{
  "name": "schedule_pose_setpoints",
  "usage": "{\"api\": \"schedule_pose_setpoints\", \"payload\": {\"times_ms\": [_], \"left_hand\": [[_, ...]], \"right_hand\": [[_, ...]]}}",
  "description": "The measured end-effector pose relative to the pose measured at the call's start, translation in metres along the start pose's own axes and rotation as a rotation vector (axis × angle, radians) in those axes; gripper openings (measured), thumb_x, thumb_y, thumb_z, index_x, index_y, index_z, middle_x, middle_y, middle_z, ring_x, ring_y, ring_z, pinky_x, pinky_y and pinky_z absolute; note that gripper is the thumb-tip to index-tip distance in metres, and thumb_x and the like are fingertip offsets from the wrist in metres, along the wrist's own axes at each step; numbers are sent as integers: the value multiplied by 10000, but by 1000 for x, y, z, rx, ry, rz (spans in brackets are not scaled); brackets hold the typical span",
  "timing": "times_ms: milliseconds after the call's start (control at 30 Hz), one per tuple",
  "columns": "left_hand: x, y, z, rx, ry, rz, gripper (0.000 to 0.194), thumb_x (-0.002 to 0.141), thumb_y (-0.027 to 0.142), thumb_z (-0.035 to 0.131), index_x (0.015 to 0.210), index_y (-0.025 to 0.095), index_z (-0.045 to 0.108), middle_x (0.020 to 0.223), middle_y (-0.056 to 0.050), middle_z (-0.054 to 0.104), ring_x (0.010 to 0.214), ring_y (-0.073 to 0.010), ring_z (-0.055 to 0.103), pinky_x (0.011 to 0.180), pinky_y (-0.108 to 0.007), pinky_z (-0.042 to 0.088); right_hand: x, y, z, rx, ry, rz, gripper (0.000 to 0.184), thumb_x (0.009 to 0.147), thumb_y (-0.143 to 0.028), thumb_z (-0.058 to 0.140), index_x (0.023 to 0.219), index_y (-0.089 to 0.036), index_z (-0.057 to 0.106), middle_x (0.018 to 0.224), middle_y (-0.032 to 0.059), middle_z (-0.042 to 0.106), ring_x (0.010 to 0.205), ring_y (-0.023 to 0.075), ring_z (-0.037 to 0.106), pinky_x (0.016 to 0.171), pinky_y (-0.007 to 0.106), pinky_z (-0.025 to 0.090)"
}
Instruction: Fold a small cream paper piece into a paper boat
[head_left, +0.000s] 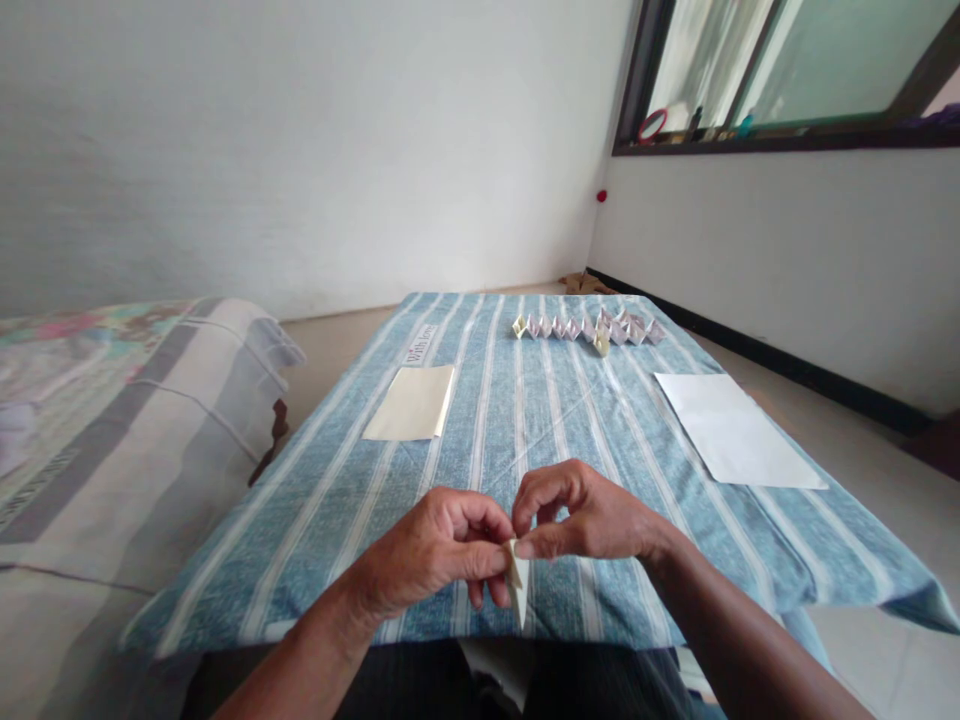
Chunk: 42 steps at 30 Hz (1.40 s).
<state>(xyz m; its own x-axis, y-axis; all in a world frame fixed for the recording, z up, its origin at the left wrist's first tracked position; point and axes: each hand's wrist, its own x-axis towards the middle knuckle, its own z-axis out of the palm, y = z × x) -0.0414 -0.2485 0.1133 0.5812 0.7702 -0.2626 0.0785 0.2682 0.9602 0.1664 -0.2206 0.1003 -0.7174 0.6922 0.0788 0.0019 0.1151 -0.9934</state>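
Observation:
Near the table's front edge, both my hands meet on a small piece of folded cream paper (519,590). My left hand (442,545) pinches it from the left, thumb and fingers closed around its upper part. From the right, my right hand (574,515) pinches its top between thumb and forefinger. The paper narrows to a point that hangs below my fingers. Its upper end is partly hidden by my fingertips.
A striped blue cloth (495,400) covers the table. On it lie a cream paper stack (411,402) to the left, a white sheet (739,428) to the right, and a row of folded paper pieces (570,327) at the back. A bed (150,420) stands left.

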Motion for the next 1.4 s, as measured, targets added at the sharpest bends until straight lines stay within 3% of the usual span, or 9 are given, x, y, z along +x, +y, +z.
{"api": "schedule_pose_setpoints", "payload": {"times_ms": [133,400,600,733,967,1400], "left_hand": [[3,-1,2,9,42,-10,113,746,236,734,749,149,662,599,-66,720,520,-154,658,503,-216,492],[6,1,2,-4,78,-3,188,726,254,742,782,170,583,589,-30,677,524,-153,641,516,-236,491],[3,-2,3,-27,0,26,297,666,208,764,844,185,529,684,10,638,589,-101,551,538,-197,405],[3,-8,5,106,40,99,263,673,216,753,789,180,521,712,39,556,611,-89,473,552,-208,371],[4,-5,11,430,137,272,180,719,195,649,621,169,501,859,-35,620,760,-156,565,687,-275,439],[11,-9,-3,404,-3,284,150,742,203,671,632,146,586,926,-46,661,782,-155,591,699,-255,434]], "right_hand": [[-2,6,4,250,-49,189,337,687,-416,818,769,-122,676,601,-18,637,433,81,581,382,155,430],[-2,17,10,433,-23,247,336,667,-379,835,770,-114,656,598,-4,691,405,124,639,354,159,447],[-4,17,9,428,91,260,351,638,-384,847,723,-107,650,516,-2,675,392,124,629,407,177,453],[-5,22,9,427,114,245,351,616,-380,859,714,-112,654,511,-5,675,406,123,636,432,178,445],[-6,27,9,430,131,224,339,628,-387,851,712,-121,659,505,-8,671,415,126,641,442,181,432],[-10,22,9,393,142,217,347,637,-392,848,643,-127,624,504,-12,656,399,108,615,413,173,401]]}}
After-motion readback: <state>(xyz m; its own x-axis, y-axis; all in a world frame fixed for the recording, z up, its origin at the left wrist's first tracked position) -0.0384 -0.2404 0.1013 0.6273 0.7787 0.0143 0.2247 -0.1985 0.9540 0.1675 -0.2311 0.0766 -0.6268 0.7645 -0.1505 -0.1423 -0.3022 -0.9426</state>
